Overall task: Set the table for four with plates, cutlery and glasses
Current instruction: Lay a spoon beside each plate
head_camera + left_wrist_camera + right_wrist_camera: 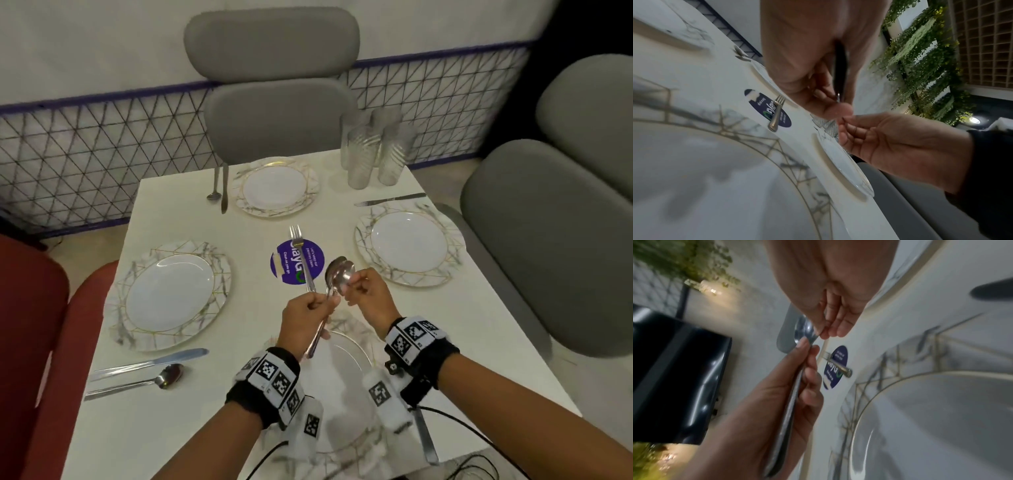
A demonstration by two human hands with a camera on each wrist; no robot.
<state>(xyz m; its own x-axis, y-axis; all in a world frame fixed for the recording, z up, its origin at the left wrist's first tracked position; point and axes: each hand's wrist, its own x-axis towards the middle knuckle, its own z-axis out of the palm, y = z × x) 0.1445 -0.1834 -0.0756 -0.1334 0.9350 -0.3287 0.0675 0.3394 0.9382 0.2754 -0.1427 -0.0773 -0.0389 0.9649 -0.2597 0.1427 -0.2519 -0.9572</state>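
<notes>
Above the near plate (pixel 356 356), my left hand (pixel 320 303) grips the handles of a small bunch of spoons (pixel 337 274). The handles (pixel 789 408) run down through its curled fingers. My right hand (pixel 354 281) pinches the bowl of one spoon (pixel 804 331) at the top of the bunch. A fork (pixel 301 255) lies loose on the purple round sticker (pixel 286 263) at the table's middle. Marbled plates sit at the far side (pixel 274 186), the right (pixel 409 246) and the left (pixel 171 294). Clear glasses (pixel 373 150) stand grouped at the far right corner.
A spoon and knife (pixel 219 188) lie left of the far plate, a knife (pixel 390 199) beyond the right plate, and a knife (pixel 150 363) with a spoon (pixel 168 375) near the left plate. Another knife (pixel 424 435) lies by my right wrist. Grey chairs (pixel 274 113) and a red seat (pixel 30 325) surround the table.
</notes>
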